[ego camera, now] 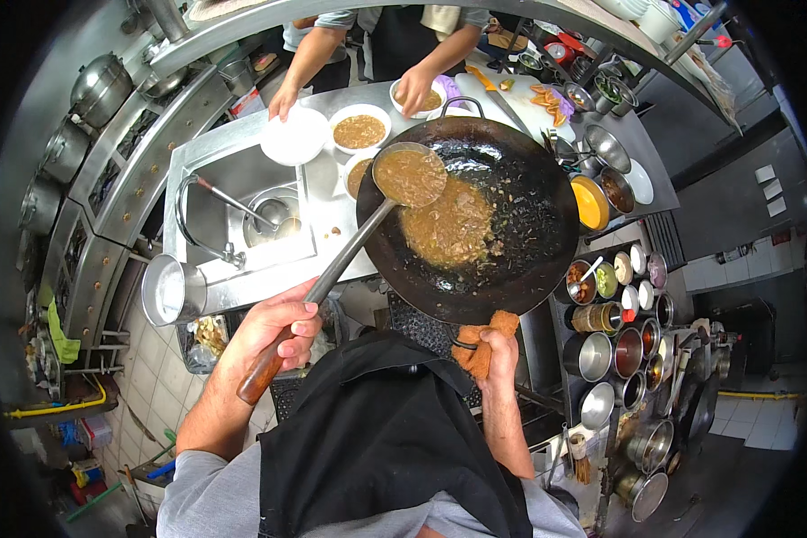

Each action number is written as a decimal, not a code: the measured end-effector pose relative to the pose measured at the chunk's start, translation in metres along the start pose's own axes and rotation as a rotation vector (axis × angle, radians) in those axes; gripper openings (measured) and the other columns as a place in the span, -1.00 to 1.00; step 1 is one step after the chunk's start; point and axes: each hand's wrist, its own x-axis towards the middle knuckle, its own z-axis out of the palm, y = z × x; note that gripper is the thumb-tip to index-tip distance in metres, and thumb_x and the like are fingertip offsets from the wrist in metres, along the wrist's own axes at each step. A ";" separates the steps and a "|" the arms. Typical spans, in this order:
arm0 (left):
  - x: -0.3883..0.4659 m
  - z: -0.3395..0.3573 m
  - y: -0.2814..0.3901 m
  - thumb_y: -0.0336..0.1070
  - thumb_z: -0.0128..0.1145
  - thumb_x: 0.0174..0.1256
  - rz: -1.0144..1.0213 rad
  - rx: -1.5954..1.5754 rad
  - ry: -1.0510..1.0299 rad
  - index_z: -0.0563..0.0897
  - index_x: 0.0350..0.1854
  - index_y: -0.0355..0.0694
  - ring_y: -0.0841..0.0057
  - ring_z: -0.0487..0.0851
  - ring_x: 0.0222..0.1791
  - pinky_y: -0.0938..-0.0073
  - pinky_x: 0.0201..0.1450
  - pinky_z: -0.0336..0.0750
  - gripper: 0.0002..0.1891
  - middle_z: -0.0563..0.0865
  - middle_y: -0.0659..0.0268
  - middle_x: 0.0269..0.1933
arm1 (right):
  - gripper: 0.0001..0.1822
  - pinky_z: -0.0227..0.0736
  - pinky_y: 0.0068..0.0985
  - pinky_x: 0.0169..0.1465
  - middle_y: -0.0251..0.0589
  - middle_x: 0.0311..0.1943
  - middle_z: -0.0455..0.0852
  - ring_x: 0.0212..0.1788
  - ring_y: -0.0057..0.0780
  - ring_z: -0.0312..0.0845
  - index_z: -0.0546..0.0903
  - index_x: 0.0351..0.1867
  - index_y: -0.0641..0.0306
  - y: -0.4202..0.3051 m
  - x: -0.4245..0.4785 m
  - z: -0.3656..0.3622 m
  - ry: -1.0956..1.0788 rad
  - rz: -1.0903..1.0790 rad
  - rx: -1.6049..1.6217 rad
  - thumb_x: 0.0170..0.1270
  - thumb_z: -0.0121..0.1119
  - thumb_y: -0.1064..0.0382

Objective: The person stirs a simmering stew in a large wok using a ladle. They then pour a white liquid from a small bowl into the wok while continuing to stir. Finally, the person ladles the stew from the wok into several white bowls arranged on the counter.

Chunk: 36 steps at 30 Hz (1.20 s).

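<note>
My left hand (284,329) grips the wooden end of a long-handled ladle (350,252). Its bowl, full of brown chunky soup (409,176), is over the left part of a large black wok (531,222). More of the soup pools in the wok's middle. My right hand (501,353) holds the wok's near loop handle through a folded orange-brown cloth (477,339). Just beyond the wok's left rim stand white bowls, one filled bowl (360,130) and another (358,176) partly hidden by the wok and ladle.
Across the counter, a co-worker's hand (413,87) is over a filled bowl; the other (284,104) touches a white dish (296,138). A sink (232,158) with a faucet lies left. A knife (497,97) rests on a cutting board (521,91). Ingredient containers (595,356) line the right.
</note>
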 end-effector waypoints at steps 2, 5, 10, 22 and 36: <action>0.000 -0.001 0.004 -0.42 -0.03 0.53 -0.007 0.005 0.005 0.14 0.66 0.00 0.66 0.39 -0.75 0.58 -0.75 0.33 -0.32 0.42 0.43 -0.50 | -0.58 0.72 -0.21 -0.14 0.00 -0.19 0.69 -0.21 -0.19 0.73 0.51 0.01 0.54 0.002 -0.002 0.002 0.013 -0.008 -0.007 0.10 0.13 0.35; -0.005 -0.001 0.006 -0.43 -0.02 0.53 0.006 0.044 0.016 0.15 0.66 0.02 0.65 0.39 -0.76 0.56 -0.76 0.32 -0.31 0.43 0.42 -0.50 | -0.59 0.72 -0.22 -0.13 -0.01 -0.19 0.69 -0.20 -0.19 0.73 0.52 0.01 0.53 0.001 -0.010 0.008 0.032 -0.005 -0.018 0.11 0.13 0.36; -0.016 -0.006 -0.004 -0.44 -0.03 0.52 -0.027 -0.004 0.023 0.15 0.66 0.01 0.64 0.40 -0.78 0.54 -0.76 0.32 -0.31 0.44 0.40 -0.49 | -0.58 0.72 -0.22 -0.10 -0.02 -0.18 0.69 -0.18 -0.19 0.73 0.51 0.03 0.51 0.007 -0.021 -0.006 0.030 0.030 -0.034 0.11 0.11 0.38; -0.035 -0.029 -0.026 -0.41 -0.03 0.54 -0.054 -0.059 -0.019 0.12 0.66 0.01 0.66 0.39 -0.77 0.56 -0.76 0.34 -0.32 0.44 0.44 -0.50 | -0.59 0.74 -0.20 -0.11 0.02 -0.18 0.68 -0.18 -0.18 0.74 0.48 0.04 0.51 0.028 -0.053 -0.007 0.043 -0.044 -0.037 0.13 0.10 0.38; -0.045 -0.053 0.067 -0.35 -0.02 0.57 0.011 0.153 0.051 0.38 0.45 0.03 0.79 0.34 -0.79 0.67 -0.83 0.19 -0.55 0.42 0.52 -0.50 | -0.58 0.73 -0.21 -0.10 0.03 -0.15 0.69 -0.16 -0.16 0.74 0.49 0.06 0.52 0.071 -0.058 0.065 0.025 -0.034 0.042 0.13 0.10 0.39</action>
